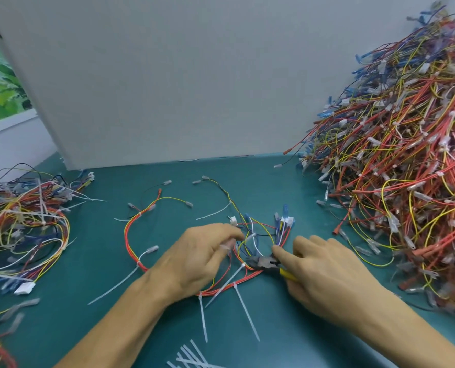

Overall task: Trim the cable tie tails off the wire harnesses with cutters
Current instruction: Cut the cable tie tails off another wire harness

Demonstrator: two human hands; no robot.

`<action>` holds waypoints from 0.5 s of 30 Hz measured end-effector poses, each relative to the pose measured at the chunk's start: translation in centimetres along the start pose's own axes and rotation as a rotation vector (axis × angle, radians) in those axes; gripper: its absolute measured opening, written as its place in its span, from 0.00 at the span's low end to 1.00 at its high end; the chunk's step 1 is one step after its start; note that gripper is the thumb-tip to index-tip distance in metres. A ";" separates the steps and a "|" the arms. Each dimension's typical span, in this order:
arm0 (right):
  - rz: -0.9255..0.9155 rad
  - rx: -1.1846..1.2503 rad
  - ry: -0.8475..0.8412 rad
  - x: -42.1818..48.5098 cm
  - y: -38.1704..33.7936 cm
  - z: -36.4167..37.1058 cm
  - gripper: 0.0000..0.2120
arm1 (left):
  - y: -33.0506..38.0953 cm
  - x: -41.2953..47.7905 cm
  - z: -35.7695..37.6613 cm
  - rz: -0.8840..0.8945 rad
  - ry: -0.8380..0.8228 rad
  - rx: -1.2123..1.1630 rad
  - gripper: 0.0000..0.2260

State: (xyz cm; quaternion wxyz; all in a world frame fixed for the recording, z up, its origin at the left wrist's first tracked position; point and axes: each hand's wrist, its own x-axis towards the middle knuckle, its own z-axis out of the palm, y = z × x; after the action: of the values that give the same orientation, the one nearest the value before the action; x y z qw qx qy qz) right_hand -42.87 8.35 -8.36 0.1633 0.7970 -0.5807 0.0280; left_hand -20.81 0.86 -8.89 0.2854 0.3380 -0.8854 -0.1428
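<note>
Yellow-handled cutters (264,261) half hidden in gripping right hand (327,274); left hand (199,257) fingers (227,235) pinch harness (222,288).

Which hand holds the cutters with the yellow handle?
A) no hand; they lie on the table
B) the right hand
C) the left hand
B: the right hand grips the cutters, their yellow handle showing beneath it, while the left hand holds the wire harness.

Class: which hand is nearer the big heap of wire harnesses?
Right. The right hand, gripping the cutters, lies just left of the heap; the left hand is farther left, pinching the harness.
</note>
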 end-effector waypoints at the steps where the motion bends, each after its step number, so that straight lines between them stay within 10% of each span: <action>1: 0.005 0.000 -0.012 -0.1 -0.1 0.2 0.21 | 0.0 0.0 0.0 0.053 -0.018 0.030 0.15; 15: 0.025 0.061 -0.063 0.0 -0.1 0.5 0.22 | -0.5 0.2 0.4 0.079 -0.180 0.076 0.10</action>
State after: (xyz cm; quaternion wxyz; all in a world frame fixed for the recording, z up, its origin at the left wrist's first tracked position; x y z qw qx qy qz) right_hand -42.84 8.27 -8.83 0.1204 0.7947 -0.5945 0.0226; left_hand -20.92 0.35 -9.37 0.1969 0.2993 -0.9249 -0.1275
